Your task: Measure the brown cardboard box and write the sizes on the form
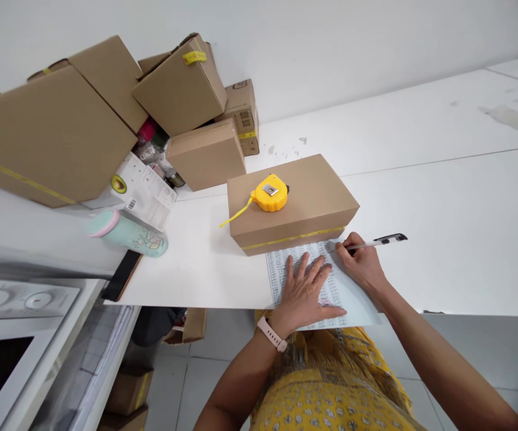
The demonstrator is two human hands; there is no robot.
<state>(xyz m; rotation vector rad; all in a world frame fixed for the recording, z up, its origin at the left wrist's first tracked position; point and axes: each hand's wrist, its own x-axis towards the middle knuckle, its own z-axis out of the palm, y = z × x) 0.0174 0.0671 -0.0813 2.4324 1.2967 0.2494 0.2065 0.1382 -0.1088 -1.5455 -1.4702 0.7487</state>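
Note:
A sheet of paper (353,299) covered in rows of small print lies at the table's front edge, its near side hanging slightly over. My left hand (304,293) rests flat on it with fingers spread. In my right hand (363,260) is a pen (387,240) with a clear barrel and black clip; its tip is close to the paper's upper right part. Just beyond the sheet sits a closed cardboard box (313,185) with yellow tape along its front, touching or overlapping the paper's far edge. On that box lies a yellow tape measure (271,193), its strip end sticking out leftward.
Several cardboard boxes (178,90) are stacked at the back left, beside a white carton (145,191) with an avocado picture. A mint bottle (128,232) and a dark flat object (123,275) are at the table's left end. A white appliance (21,299) stands at lower left.

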